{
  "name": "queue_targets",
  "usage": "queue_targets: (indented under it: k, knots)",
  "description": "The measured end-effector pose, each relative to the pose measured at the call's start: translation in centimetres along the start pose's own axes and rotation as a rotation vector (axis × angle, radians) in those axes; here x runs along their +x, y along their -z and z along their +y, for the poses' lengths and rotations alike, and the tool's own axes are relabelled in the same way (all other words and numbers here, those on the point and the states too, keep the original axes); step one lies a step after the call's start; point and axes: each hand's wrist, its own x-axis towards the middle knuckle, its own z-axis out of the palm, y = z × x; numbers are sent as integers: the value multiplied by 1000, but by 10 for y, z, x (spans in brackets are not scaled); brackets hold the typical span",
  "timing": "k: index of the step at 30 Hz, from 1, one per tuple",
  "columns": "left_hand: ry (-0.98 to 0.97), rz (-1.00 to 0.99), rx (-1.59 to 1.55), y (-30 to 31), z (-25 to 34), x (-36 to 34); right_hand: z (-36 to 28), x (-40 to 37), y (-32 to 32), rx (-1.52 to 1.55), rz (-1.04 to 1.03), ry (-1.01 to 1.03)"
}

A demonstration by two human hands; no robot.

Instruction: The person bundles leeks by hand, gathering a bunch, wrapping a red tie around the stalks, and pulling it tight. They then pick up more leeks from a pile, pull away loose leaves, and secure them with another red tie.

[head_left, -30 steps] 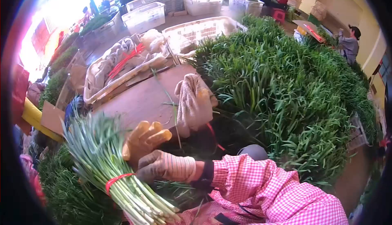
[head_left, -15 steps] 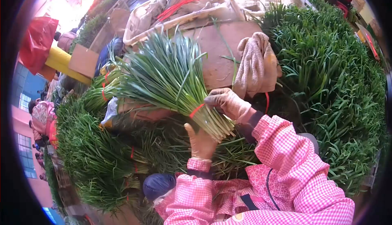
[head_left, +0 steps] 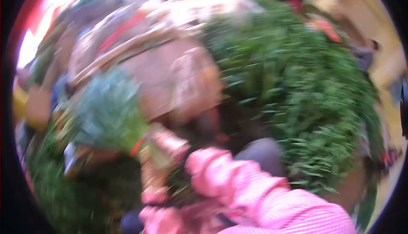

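A bunch of garlic chives (head_left: 108,108), long flat green leaves with pale stems, is bound by a red band (head_left: 137,146). My gloved right hand (head_left: 168,141) is closed round its stems just beyond the band. Leaves fan out toward the upper left. Below the stems, my gloved left hand (head_left: 152,175) is upright at the cut ends, overlapping them in this view. Motion smears its fingers, so I cannot tell how they are bent. The bunch is over the near left edge of a brown board (head_left: 148,79).
A light cloth (head_left: 193,81) drapes over the board's right side. Behind it stands a pale crate (head_left: 114,62) with cloth and red strips inside. Loose greens (head_left: 297,94) are heaped on the right, more greens (head_left: 72,191) lie lower left. A dark knee (head_left: 263,153) juts out beside my right sleeve.
The view has swung right, so everything appears shifted left and blurred. My right hand still grips the bunch; my left hand now shows closer under the stem ends.
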Motion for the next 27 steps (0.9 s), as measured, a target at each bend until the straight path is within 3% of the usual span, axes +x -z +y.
queue_targets:
  k: [1, 2, 3, 4, 7, 9, 10, 11, 13, 15, 16, 17, 18, 19, 20, 21, 23, 24, 25, 27]
  knots:
    - [7, 83, -34, -5, 2, -3, -5, -5, 4, 213, -102, -145]
    - [113, -88, 235, -7, 12, -11, 16, 2, 1, 288, -105, 27]
    - [123, -6, 208, 16, 22, -5, 29, 11, -4, 391, -105, 11]
    - [65, 149, 193, 0, 17, -11, 26, 6, -1, 253, -51, -5]
    - [95, 143, 46, -2, 21, -12, 10, -2, -5, 23, -9, 79]
    - [78, -6, 13, -21, 10, -15, 8, -10, -2, -334, -187, 87]
    - [32, -211, 98, -23, 6, -8, 22, -13, -12, -361, -102, 100]
    - [159, -296, 50, -26, 8, -13, 34, -15, -20, -390, -20, 109]
    - [51, -507, 363, -18, 14, -4, 14, -24, -17, -452, -40, 26]
    - [15, -389, 394, -7, 14, 6, 1, -32, -13, -465, -59, -17]
    - [-13, -321, 410, -5, 17, 3, 42, -4, -25, -463, 6, 94]
    - [84, 54, 141, -42, 10, -20, 62, -7, -18, -392, 178, 369]
    - [-28, -81, 224, -24, 21, -10, 18, -31, 10, -342, 49, 437]
    - [161, -140, -159, -44, 17, -14, 40, -32, 10, 63, 42, 534]
    - [-56, -153, 185, -62, 9, -21, 61, -34, 9, 453, -2, 648]
    - [-97, -81, 216, -56, 13, -24, 53, -44, 19, 446, 141, 710]
    - [-42, 52, 69, -44, 23, -27, 18, -61, 23, -104, 573, 948]
    - [-51, 10, 74, -52, 21, -30, 12, -56, 14, -183, 638, 1005]
    - [-77, -47, 32, -48, 15, -28, 19, -45, 1, -222, 572, 987]
    - [-177, -58, 44, -39, 6, -18, 26, -32, -33, 37, 314, 847]
